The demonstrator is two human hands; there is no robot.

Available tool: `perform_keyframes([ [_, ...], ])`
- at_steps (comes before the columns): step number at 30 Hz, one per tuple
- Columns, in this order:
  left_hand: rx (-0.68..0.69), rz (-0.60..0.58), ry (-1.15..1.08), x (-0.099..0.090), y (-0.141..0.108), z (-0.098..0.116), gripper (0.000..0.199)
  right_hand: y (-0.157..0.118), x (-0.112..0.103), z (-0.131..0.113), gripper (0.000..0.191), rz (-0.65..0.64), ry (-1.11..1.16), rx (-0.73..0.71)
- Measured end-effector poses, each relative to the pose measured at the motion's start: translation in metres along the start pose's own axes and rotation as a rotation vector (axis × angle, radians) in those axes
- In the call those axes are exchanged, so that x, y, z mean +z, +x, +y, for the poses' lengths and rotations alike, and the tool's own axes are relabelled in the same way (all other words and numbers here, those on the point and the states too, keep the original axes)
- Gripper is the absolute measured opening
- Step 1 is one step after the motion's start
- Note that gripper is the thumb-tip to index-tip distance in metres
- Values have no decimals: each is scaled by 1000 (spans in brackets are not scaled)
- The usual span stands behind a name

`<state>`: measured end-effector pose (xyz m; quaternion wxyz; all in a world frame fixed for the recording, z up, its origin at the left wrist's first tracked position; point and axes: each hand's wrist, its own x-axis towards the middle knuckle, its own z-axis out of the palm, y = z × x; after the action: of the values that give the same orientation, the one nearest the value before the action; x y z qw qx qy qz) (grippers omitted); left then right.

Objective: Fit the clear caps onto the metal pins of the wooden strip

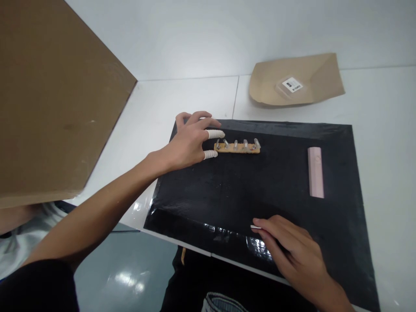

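Resting on: a black mat spread over the white desk carries all items under inspection.
Strip: a tan strip lies flat on the far left part of the mat, long axis running left to right, parallel to the mat's far edge; five small clear pegs stand on it in a row.
Left hand: the left hand is at the strip's left end, fingers spread and loose; two fingertips wear white cots, both just at the strip's end. Contact cannot be confirmed.
Left grip: open, holding nothing.
Right hand: the right hand lies low on the mat's near edge, fingers curled around a thin metal pin whose tip points left.
Right grip: closed on the pin.
Pink bar: a pink bar lies on the right of the mat, long axis running near to far, well apart from both hands.
Surroundings: a brown envelope with a white label lies beyond the mat; a cardboard sheet fills the left.
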<state>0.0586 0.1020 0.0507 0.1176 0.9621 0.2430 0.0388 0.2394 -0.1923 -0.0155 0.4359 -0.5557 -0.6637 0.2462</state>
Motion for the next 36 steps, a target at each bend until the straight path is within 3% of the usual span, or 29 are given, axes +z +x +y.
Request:
perform_keyframes([
  [13, 117, 25, -84, 12, 0, -18, 40, 0, 0, 0, 28, 1, 0, 4],
  [24, -7, 34, -121, 8, -10, -19, 55, 4, -2, -3, 27, -1, -4, 6],
  [28, -119, 123, -62, 12, -24, -6, 57, 4, -2, -3, 26, 5, -12, 0],
  [36, -421, 422, 104, 39, -41, 46, 34, 1, -1, 0, 28, -33, -12, -4],
])
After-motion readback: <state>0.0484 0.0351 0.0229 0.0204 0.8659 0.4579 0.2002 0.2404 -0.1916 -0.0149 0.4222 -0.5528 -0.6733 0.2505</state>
